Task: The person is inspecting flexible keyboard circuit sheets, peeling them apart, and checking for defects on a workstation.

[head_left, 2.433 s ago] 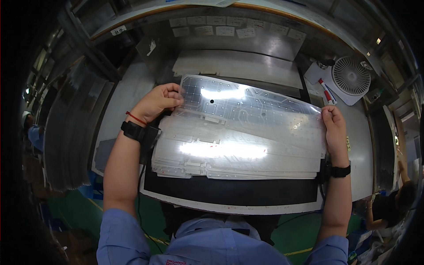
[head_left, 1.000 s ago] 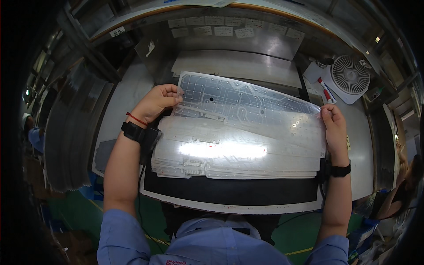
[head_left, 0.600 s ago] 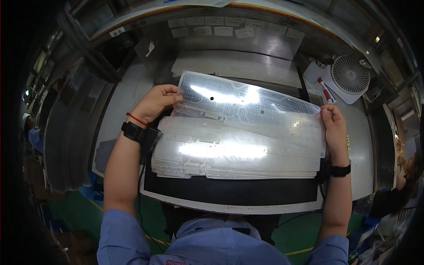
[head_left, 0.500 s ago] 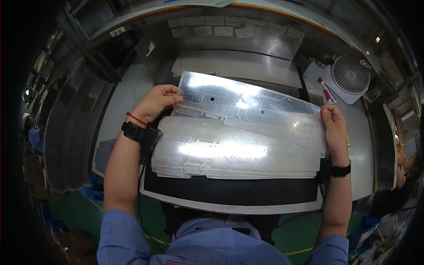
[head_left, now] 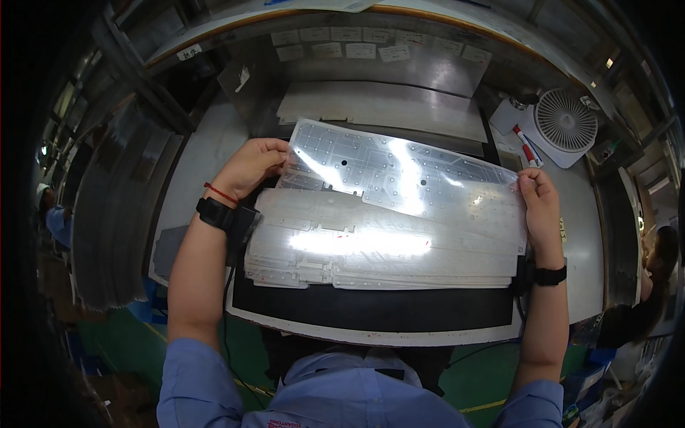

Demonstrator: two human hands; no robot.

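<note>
A clear plastic sheet [head_left: 371, 160], marked with fine lines, small dots and two black dots, is held up at a tilt between my two hands. My left hand [head_left: 251, 167] pinches its left edge between thumb and fingers. At the other end, my right hand [head_left: 540, 207] grips the right corner the same way. Under it lies a fanned stack of similar translucent sheets [head_left: 399, 264] with notched edges, bright with a light reflection. That stack rests on a black mat [head_left: 371, 307] at the table's front.
Behind, another pile of sheets [head_left: 385, 107] lies below a metal panel with paper labels. A white fan [head_left: 566, 121] and red-and-white markers [head_left: 526, 146] stand at right. Tall sheet stacks [head_left: 118, 214] flank the left side. Another person [head_left: 646, 285] is at far right.
The far left part of the held sheet has dipped and flexed slightly, so the glare on it has shifted. Both hands keep nearly the same places.
</note>
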